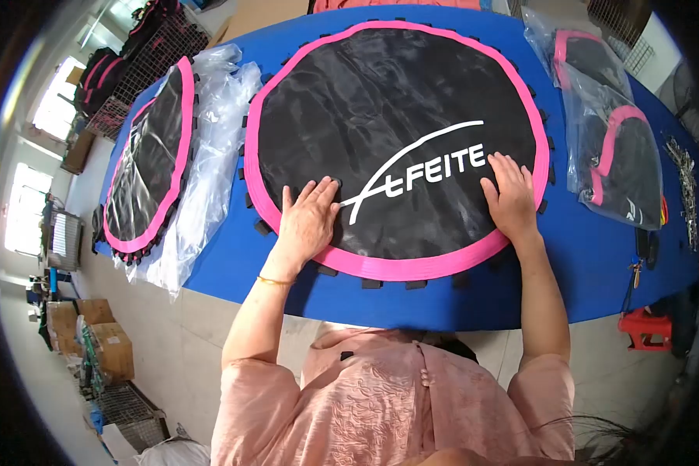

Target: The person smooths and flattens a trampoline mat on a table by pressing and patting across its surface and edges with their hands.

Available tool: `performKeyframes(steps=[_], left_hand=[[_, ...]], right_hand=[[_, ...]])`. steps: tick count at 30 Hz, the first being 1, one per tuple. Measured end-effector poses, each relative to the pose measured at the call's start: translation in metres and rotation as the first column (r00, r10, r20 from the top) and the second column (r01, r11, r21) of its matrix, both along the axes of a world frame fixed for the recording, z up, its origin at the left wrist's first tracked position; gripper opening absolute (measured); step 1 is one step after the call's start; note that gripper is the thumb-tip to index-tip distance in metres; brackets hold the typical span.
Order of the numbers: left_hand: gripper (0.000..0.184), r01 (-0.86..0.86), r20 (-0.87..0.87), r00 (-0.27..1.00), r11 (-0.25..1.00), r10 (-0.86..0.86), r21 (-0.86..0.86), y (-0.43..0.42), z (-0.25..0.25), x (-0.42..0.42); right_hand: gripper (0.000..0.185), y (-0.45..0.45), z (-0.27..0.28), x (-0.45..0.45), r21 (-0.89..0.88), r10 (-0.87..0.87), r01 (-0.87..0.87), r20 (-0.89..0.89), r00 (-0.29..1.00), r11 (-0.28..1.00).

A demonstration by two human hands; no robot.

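A round black trampoline mat (396,85) with a pink border and white lettering is spread flat on the blue table (474,307). Short black tabs stick out all around its edge. My left hand (311,220) rests on the mat's lower left part, fingers stretched out and slightly spread. On the lower right, just beside the end of the lettering, my right hand (512,198) lies flat with extended fingers. Neither hand grasps anything; both palms are over the pink border.
Another black and pink mat (151,155) and clear plastic wrap (213,171) lie at the left. Plastic-bagged mats (617,147) and a pile of small metal pieces (685,182) are at the right. A red stool (646,328) and cardboard boxes (113,349) stand on the floor.
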State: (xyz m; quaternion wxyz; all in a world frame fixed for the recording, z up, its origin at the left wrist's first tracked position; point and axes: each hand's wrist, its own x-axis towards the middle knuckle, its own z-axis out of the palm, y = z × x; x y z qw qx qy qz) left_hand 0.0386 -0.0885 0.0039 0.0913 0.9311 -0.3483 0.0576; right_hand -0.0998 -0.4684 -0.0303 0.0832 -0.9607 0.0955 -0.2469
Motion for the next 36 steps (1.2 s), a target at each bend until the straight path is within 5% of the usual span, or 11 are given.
performKeyframes(steps=[13, 21, 26, 36], left_hand=[[0.047, 0.178, -0.07, 0.982, 0.984, -0.176, 0.025, 0.001, -0.001, 0.018], [0.042, 0.221, 0.072, 0.972, 0.973, -0.225, 0.069, -0.041, -0.02, 0.052], [0.044, 0.203, 0.031, 0.979, 0.979, -0.204, 0.02, -0.07, -0.016, 0.067], [0.046, 0.334, -0.021, 0.942, 0.942, -0.334, -0.025, -0.165, -0.013, 0.046]], right_hand=[[0.048, 0.051, 0.005, -0.052, -0.041, -0.185, 0.181, -0.176, 0.967, 0.983], [0.05, 0.06, 0.021, -0.069, 0.059, -0.281, 0.307, -0.272, 0.92, 0.95], [0.053, 0.041, 0.012, -0.095, 0.111, -0.447, 0.475, -0.205, 0.871, 0.873], [0.052, 0.036, -0.005, -0.096, 0.101, -0.439, 0.448, -0.095, 0.893, 0.888]])
